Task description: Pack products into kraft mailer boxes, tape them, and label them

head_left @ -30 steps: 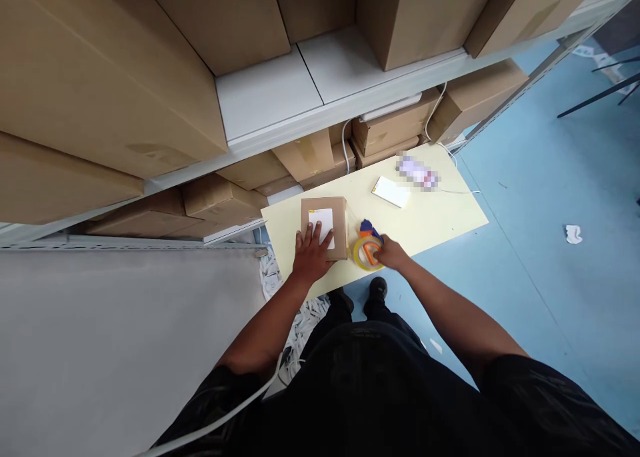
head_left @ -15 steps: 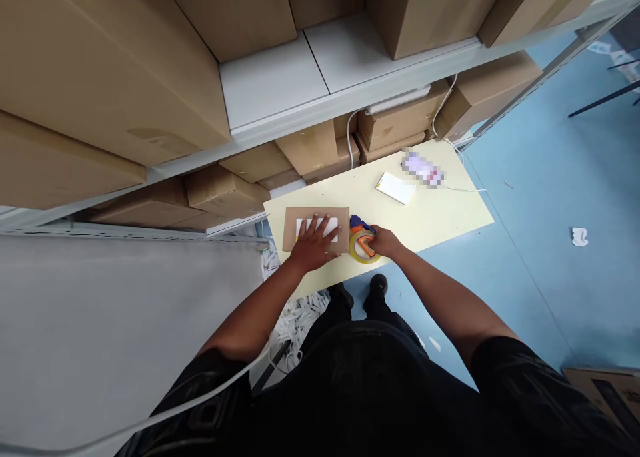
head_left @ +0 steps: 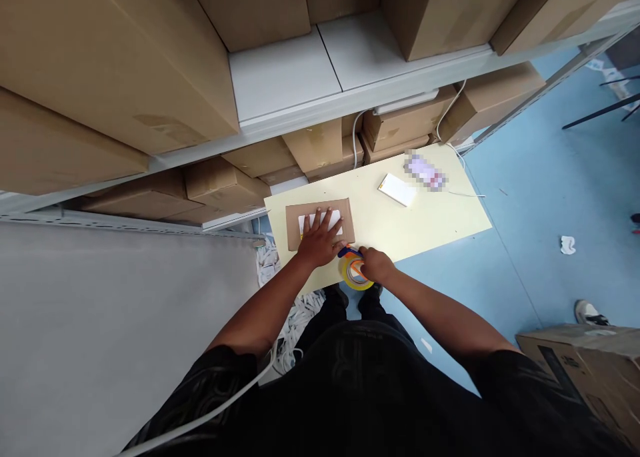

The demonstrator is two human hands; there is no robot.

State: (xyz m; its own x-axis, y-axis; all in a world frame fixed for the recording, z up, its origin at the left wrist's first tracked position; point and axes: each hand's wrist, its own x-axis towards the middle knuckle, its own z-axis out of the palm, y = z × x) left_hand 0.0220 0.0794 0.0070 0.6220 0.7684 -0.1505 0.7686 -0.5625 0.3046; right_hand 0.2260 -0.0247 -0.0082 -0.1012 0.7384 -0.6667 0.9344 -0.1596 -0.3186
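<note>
The left hand [head_left: 317, 241] lies flat, fingers spread, on the small box [head_left: 320, 222]; the right hand [head_left: 376, 265] grips the tape dispenser [head_left: 354, 270] at the worktop's [head_left: 425, 214] near edge.

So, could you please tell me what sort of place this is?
Probably a stockroom or packing area: metal shelving stacked with cardboard cartons, and a small box beside a tape dispenser on the table.

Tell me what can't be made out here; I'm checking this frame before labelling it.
Head view only:
- Label on the box: the left hand covers most of it, and its print is too small.
- Tape dispenser: the right hand hides its handle; any tape strand is too fine to see.
- Item at the table's far end: blurred out.
- Carton on the floor: cut off by the right edge.
</note>
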